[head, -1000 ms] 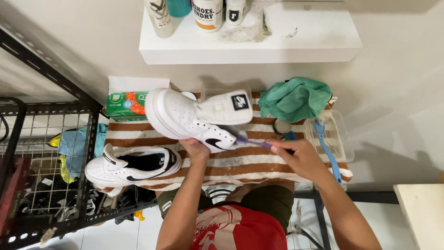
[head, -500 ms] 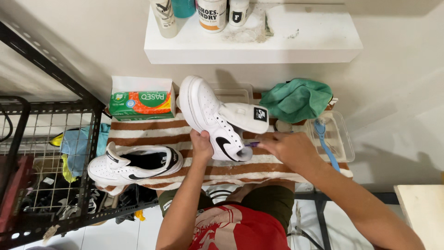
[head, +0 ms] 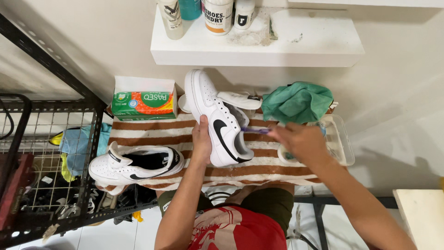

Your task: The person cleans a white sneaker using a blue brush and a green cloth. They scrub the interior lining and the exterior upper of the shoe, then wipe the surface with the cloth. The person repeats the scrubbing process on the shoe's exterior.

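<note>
My left hand (head: 201,141) grips a white sneaker with a black side mark (head: 214,118), held on its side with the toe pointing away and the tongue flopped out to the right. My right hand (head: 300,141) holds a thin purple brush (head: 255,131) whose tip reaches into the sneaker's opening. A second matching white sneaker (head: 136,164) lies on the brown-and-white striped towel (head: 152,132) to the left of my left arm.
A tissue box (head: 144,101) stands at the towel's back left. A green cloth (head: 300,101) lies back right above a clear plastic tub (head: 340,143). A white wall shelf (head: 259,44) carries bottles. A black wire rack (head: 51,153) stands at left.
The held sneaker has turned from lying across to pointing toe-away, and its opening now faces right. My right hand with the brush moved right, then in toward the opening.
</note>
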